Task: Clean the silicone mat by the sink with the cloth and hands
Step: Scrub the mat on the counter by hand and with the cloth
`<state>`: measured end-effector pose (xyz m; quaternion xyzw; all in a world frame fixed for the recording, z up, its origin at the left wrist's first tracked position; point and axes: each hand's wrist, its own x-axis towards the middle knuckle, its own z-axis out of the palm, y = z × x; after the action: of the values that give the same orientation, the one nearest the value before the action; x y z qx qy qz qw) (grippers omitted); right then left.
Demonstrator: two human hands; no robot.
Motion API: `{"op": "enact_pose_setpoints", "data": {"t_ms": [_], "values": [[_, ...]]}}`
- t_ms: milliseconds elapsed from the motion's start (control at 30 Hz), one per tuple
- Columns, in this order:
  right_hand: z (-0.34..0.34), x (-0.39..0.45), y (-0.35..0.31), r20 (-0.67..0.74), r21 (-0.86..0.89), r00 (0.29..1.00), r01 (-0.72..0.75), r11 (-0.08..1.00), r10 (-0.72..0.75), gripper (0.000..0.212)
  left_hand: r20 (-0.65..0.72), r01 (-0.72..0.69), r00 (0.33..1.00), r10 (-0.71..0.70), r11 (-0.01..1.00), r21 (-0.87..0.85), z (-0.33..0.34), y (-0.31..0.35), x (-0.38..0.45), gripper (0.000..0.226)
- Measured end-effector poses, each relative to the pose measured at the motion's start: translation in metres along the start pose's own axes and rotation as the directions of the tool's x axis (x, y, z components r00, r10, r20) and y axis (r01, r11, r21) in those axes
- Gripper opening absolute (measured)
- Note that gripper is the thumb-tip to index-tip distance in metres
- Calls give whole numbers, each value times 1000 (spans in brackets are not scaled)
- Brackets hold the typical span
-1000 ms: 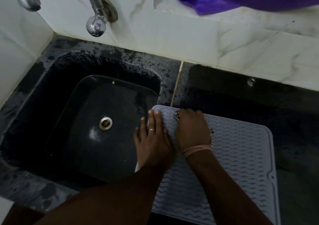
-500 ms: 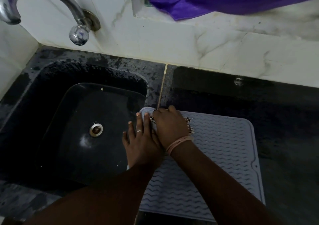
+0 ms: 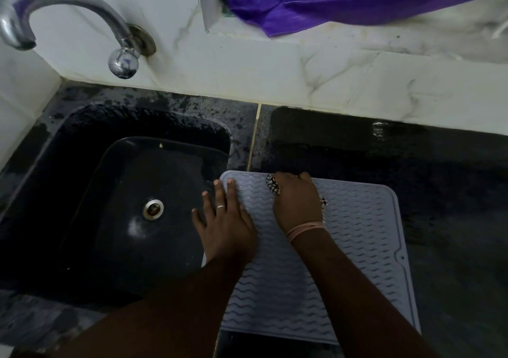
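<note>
1. The silicone mat (image 3: 357,247), pale grey with wavy ridges, is laid flat on the dark worktop (image 3: 453,192) just right of the sink (image 3: 82,192), its left edge hanging slightly past the sink's rim
2. The left hand (image 3: 225,228) is rested palm down on the mat's left edge; its fingers (image 3: 220,195) are held straight and slightly spread, some lying on the mat near its far left corner and the outer ones reaching over the basin. A ring is worn on one of them
3. The right hand (image 3: 297,203) is set on the mat near its far edge, with the fingers curled round a black-and-white patterned cloth (image 3: 273,184) that is pressed against the ridges; bits of the cloth are seen at both sides of the hand
4. The two hands are kept close beside each other, apart by a narrow strip of mat. A pale band is worn on the right wrist
5. The worktop is seen to be dark stone, wet and speckled around the sink, with a thin light seam running from the wall to the mat's far left corner
6. The sink is dark with a metal drain (image 3: 152,209) in the middle, and a curved chrome tap (image 3: 68,16) is fixed to the white marbled wall (image 3: 247,69) behind it
7. A purple fabric (image 3: 330,5) is draped on a ledge above the wall tiles, at the top of the view
</note>
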<state>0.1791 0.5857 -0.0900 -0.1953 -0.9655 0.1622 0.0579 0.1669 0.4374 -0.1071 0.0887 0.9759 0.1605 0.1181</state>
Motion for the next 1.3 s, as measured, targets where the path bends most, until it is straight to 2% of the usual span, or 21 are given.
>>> {"op": "enact_pose_setpoints", "data": {"t_ms": [100, 167, 267, 367, 467, 533, 633, 800, 933, 1167, 1300], "values": [[-2, -2, -2, 1, 17, 1000, 19, 1000, -20, 18, -121, 22, 992, -23, 1000, -14, -1, 16, 3, 60], [-5, 0, -4, 2, -30, 1000, 25, 999, -25, 12, -166, -69, 984, 66, 998, -9, 6, 29, 5, 58], [-5, -1, -5, 51, -87, 998, 32, 996, -28, 25, -111, -152, 981, 157, 987, 49, 19, 33, 8, 60], [-3, -6, -5, 88, -113, 996, 23, 993, -13, 27, -102, -122, 986, 130, 989, 80, 27, 30, 8, 63], [-9, -4, 2, 107, -115, 992, 86, 990, -74, 28, -120, -102, 986, 113, 991, 91, 26, 34, 8, 58], [-13, -2, 16, 97, -116, 991, 107, 988, -96, 30, -143, -92, 984, 103, 992, 82, 24, 37, 9, 53], [-21, -4, 43, 58, -104, 995, 81, 991, -75, 44, -157, -97, 982, 110, 991, 89, 23, 39, 8, 53], [-34, -12, 87, 46, -193, 994, 107, 975, -100, 43, -146, -80, 985, 89, 994, 68, 23, 40, 9, 52], [-44, -22, 113, -30, -216, 997, 58, 975, -66, 39, -161, -75, 984, 82, 996, 51, 22, 43, 9, 52], [-61, -36, 141, -41, -269, 998, -54, 962, 45, 40, -162, -87, 982, 95, 994, 60, 21, 43, 8, 52], [-65, -42, 151, -55, -295, 978, -210, 932, 203, 35, -163, -84, 982, 94, 994, 69, 22, 41, 9, 52]]}}
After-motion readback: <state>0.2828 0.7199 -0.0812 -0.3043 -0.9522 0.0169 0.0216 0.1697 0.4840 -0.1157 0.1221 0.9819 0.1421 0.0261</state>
